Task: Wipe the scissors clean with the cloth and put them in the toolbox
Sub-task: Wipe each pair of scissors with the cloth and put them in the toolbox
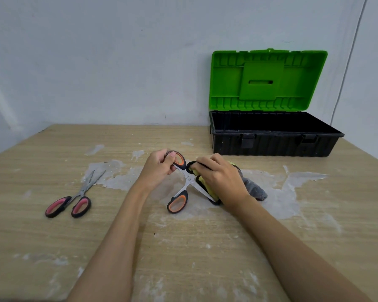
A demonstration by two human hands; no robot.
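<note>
Orange-black scissors (180, 184), green-lidded black toolbox (275, 140)

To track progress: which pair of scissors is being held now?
The orange-handled scissors, open, gripped by the left hand; the right hand wipes with the cloth. The pink-handled scissors lie untouched.

even, soft, fairly bright light, no hard highlights. shadows faint: a thin dark one under the toolbox (275, 136) front edge, weak smudges by the pink-handled scissors (74, 198) on the table (183, 258). inside of the box reads near black, no detail. green lid (268, 79) saturated but not blown. wide-angle distortion: table edges splay outward, forearms stretch twd the bottom corners. centre fairly sharp; corners & bottom edge soft, wall (96, 62) slightly hazy. no glare on the blades.
</note>
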